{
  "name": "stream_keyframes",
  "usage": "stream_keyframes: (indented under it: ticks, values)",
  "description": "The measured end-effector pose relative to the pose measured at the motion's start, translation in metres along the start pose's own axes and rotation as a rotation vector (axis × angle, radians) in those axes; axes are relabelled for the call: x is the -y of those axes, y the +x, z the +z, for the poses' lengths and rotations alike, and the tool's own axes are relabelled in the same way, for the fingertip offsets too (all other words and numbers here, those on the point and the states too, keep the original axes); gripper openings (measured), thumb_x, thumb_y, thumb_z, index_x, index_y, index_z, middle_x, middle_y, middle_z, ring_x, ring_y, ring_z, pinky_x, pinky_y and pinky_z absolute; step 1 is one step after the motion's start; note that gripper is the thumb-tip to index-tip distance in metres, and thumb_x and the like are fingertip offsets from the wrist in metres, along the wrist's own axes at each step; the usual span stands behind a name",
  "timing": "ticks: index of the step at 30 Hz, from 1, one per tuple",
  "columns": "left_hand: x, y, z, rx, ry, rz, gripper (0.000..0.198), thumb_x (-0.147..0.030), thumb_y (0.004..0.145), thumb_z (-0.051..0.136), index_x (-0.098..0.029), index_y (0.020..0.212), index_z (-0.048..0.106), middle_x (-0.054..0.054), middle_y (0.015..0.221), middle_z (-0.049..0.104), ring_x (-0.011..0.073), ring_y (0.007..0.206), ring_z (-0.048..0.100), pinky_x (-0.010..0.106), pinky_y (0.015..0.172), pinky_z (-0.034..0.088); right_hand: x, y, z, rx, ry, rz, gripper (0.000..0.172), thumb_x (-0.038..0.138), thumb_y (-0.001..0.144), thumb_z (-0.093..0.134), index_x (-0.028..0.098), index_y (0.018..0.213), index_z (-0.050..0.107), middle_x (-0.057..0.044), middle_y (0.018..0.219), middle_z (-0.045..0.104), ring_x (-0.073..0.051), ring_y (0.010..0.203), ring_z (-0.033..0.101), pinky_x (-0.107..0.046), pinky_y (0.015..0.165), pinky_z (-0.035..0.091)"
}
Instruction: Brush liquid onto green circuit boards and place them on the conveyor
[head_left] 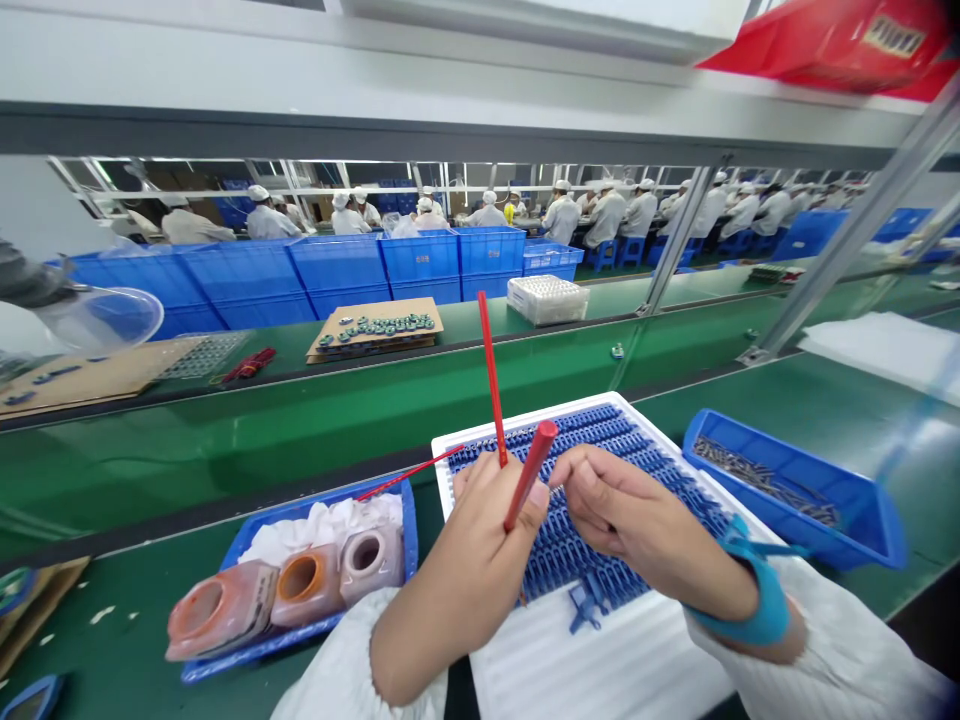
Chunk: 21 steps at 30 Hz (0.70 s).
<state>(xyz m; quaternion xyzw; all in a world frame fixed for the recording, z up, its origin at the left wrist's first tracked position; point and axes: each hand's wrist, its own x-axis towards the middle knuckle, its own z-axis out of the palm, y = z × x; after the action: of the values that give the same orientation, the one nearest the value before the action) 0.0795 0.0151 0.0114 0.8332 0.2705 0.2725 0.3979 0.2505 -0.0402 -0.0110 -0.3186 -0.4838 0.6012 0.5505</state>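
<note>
My left hand is closed around two slim red sticks. One red stick points up and away; the thicker red stick rises between thumb and finger. Their lower ends are mostly hidden by the hand. My right hand, with a blue wrist band, has its fingertips pinched close to the left thumb; whatever they hold is too small to make out. Below both hands lies a white foam tray with rows of blue plastic parts. A few loose blue parts sit at its near side.
Left, a blue tray carries three open bottles, white cloth and a thin red rod. Right, a blue bin holds metal pieces. Beyond a green conveyor, people in white work. A shelf crosses overhead.
</note>
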Motion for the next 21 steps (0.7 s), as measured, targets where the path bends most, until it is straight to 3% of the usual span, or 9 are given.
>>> stream_keyframes:
  ticks: [5, 9, 13, 16, 19, 21]
  values:
    - [0.0, -0.001, 0.003, 0.032, 0.007, 0.017, 0.033, -0.042, 0.098, 0.027, -0.023, 0.077, 0.044, 0.001, 0.087, 0.049, 0.019, 0.086, 0.046, 0.039, 0.085, 0.035, -0.001, -0.01, 0.009, -0.098, -0.614, -0.156, 0.047, 0.059, 0.106, 0.046, 0.013, 0.099, 0.051, 0.0, 0.068, 0.041, -0.01, 0.058, 0.037, -0.016, 0.049, 0.03]
    - [-0.001, -0.004, 0.0, -0.055, 0.003, 0.002, 0.027, -0.043, 0.097, 0.03, -0.027, 0.092, 0.051, 0.003, 0.097, 0.052, 0.0203, 0.094, 0.048, 0.038, 0.088, 0.038, 0.013, -0.004, -0.01, -0.207, -0.873, -0.201, 0.045, 0.057, 0.106, 0.035, 0.014, 0.097, 0.047, 0.001, 0.066, 0.042, -0.012, 0.054, 0.039, -0.018, 0.048, 0.032]
    - [0.004, -0.007, -0.018, -0.367, -0.105, 0.109, 0.029, -0.043, 0.096, 0.034, -0.031, 0.106, 0.058, 0.003, 0.121, 0.05, 0.0216, 0.118, 0.044, 0.036, 0.098, 0.035, 0.022, 0.027, -0.066, -0.377, -1.257, -0.139, 0.021, 0.031, 0.102, 0.044, 0.012, 0.096, 0.052, -0.002, 0.074, 0.05, -0.014, 0.067, 0.05, -0.021, 0.059, 0.037]
    - [0.009, -0.005, -0.034, -0.652, -0.262, 0.263, 0.03, -0.048, 0.091, 0.043, -0.029, 0.098, 0.065, 0.001, 0.12, 0.056, 0.0211, 0.112, 0.049, 0.033, 0.099, 0.036, 0.012, 0.056, -0.107, -0.366, -1.463, 0.046, 0.007, 0.011, 0.1, 0.051, 0.009, 0.096, 0.057, -0.003, 0.082, 0.053, -0.016, 0.079, 0.054, -0.025, 0.074, 0.044]
    - [0.005, -0.003, -0.042, -0.793, -0.4, 0.284, 0.032, -0.053, 0.087, 0.048, -0.027, 0.091, 0.068, -0.001, 0.115, 0.06, 0.0187, 0.102, 0.053, 0.031, 0.099, 0.038, -0.006, 0.076, -0.129, -0.299, -1.636, 0.223, 0.007, 0.014, 0.102, 0.057, 0.007, 0.103, 0.058, -0.005, 0.09, 0.053, -0.018, 0.088, 0.055, -0.034, 0.087, 0.048]
    - [-0.003, -0.003, -0.041, -0.889, -0.456, 0.24, 0.031, -0.051, 0.087, 0.049, -0.026, 0.091, 0.067, -0.001, 0.114, 0.06, 0.0201, 0.111, 0.051, 0.033, 0.106, 0.034, -0.015, 0.084, -0.135, -0.264, -1.72, 0.307, 0.012, 0.018, 0.104, 0.057, 0.007, 0.108, 0.058, -0.006, 0.094, 0.053, -0.019, 0.091, 0.055, -0.036, 0.089, 0.049]
